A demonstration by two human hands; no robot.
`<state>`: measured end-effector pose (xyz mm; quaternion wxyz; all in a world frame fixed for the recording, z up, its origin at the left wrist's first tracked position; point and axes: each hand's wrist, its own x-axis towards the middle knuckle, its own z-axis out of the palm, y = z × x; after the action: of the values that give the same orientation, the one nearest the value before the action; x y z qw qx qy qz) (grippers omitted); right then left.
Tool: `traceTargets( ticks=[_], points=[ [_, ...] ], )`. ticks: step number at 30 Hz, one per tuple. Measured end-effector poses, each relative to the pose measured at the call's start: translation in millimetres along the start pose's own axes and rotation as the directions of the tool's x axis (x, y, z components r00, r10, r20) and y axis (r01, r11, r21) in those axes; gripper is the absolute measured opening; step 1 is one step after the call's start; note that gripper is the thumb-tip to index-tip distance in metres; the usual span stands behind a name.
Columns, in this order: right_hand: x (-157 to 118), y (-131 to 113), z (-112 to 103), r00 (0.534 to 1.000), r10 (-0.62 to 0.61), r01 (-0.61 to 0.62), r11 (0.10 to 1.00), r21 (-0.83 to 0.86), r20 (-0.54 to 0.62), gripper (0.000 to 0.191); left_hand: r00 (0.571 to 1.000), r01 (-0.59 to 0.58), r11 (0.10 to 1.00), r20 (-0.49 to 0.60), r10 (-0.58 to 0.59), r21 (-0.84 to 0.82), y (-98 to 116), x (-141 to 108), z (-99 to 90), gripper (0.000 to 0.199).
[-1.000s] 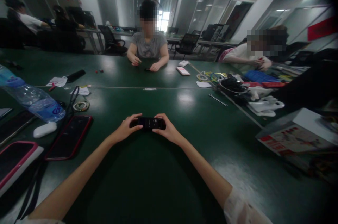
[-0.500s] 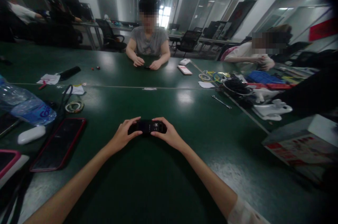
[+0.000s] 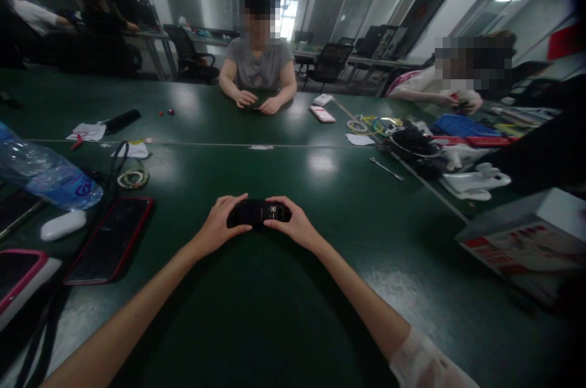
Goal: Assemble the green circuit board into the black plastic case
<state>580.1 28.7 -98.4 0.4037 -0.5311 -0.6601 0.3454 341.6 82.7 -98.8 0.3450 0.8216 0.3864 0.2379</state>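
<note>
A black handheld device (image 3: 257, 213) with white marks on its face is held well in from the green table's (image 3: 329, 199) far edge, its ends pinched between thumb and fingers of the left hand (image 3: 220, 222) and right hand (image 3: 295, 226); whether it touches the tabletop cannot be told. A red-edged smartphone (image 3: 110, 243) is laid to its left, a wrench (image 3: 387, 169) farther off rightward, nearer that edge.

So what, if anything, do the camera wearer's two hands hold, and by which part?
A small black oblong device with white markings: the left hand grips its left end, the right hand its right end, each pinching the near and far edges.
</note>
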Motion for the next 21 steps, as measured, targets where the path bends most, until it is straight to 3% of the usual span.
traceTargets(
  ticks=[4, 11, 21],
  points=[
    [-0.7, 0.0, 1.0, 1.000, -0.008, 0.008, 0.999, -0.032, 0.005, 0.047, 0.997, -0.072, 0.997, -0.026, 0.073, 0.012, 1.2, 1.4, -0.6, 0.051],
    [0.4, 6.7, 5.5, 0.995, -0.043, 0.030, 0.989, -0.146, -0.085, 0.039, 0.996, 0.067, 0.996, -0.058, -0.071, -0.063, -7.3, 4.3, 3.6, 0.051],
    [-2.2, 5.2, 6.6, 0.992, -0.110, 0.100, 0.983, -0.154, -0.058, 0.055, 0.996, 0.081, 0.996, -0.043, -0.083, -0.032, -7.9, 2.7, 3.2, 0.059]
  ],
)
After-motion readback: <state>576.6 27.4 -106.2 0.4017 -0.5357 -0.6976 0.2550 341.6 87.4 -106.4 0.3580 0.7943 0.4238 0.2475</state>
